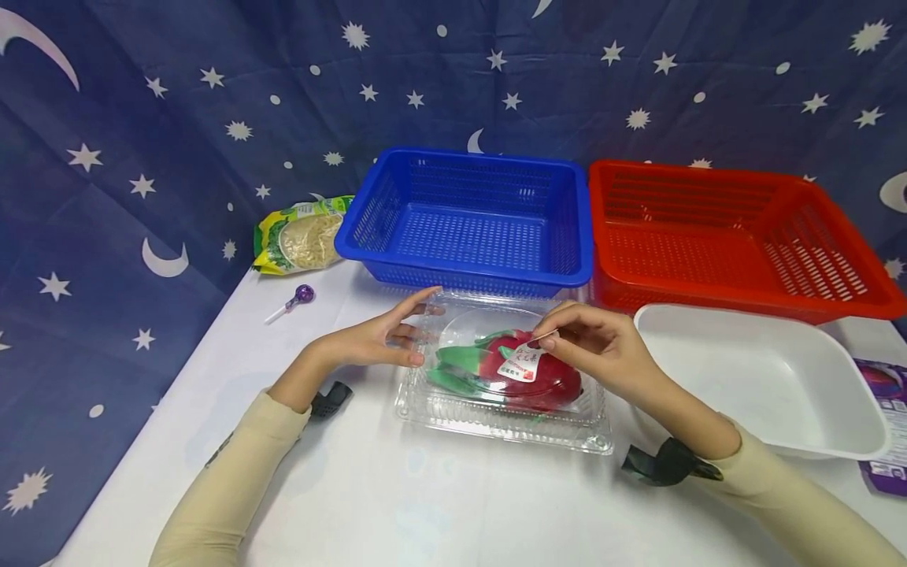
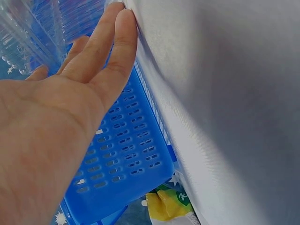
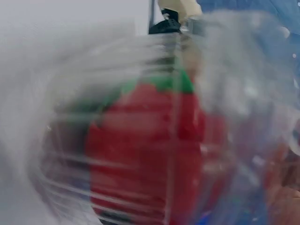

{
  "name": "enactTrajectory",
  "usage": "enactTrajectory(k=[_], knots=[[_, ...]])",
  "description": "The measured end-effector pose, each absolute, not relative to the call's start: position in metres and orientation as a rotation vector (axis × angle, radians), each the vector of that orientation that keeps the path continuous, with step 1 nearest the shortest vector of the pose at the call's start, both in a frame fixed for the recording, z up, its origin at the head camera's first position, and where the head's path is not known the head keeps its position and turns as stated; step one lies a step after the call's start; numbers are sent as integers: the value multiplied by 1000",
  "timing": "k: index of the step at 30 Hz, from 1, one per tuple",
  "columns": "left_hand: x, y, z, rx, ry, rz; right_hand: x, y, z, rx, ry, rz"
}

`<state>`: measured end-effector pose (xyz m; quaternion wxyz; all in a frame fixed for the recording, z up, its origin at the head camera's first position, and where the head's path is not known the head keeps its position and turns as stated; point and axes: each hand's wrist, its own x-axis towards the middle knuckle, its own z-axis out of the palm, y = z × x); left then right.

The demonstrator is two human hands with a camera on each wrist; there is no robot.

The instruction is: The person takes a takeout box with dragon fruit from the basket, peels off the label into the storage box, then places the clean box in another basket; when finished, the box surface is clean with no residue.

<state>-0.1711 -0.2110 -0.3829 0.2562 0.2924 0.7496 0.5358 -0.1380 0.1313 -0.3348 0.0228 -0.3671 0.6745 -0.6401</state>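
Observation:
A clear plastic clamshell box (image 1: 503, 429) lies on the table with its lid down. Inside is a red dragon fruit (image 1: 560, 384) with green leaf tips, seen blurred through the plastic in the right wrist view. Over the lid is a white label (image 1: 520, 364) with dark print and a red mark. My right hand (image 1: 602, 350) pinches the label's upper right corner between thumb and forefinger; that corner is lifted. My left hand (image 1: 368, 339) rests against the box's left side, fingers spread and fairly straight (image 2: 103, 61), thumb toward the near side.
Behind the box stand a blue basket (image 1: 468, 272) and a red basket (image 1: 751, 291). A white tub (image 1: 751, 378) is to the right, beside a purple package (image 1: 889, 417). Left lie a purple lollipop (image 1: 304, 294) and a yellow-green bag (image 1: 305, 240).

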Motion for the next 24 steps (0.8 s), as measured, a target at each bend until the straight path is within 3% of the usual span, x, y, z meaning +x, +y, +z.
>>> enactTrajectory(k=[24], knots=[[-170,-211,-382,788,2054,1437,-127,197,-353,-1073,2040,-2264]])
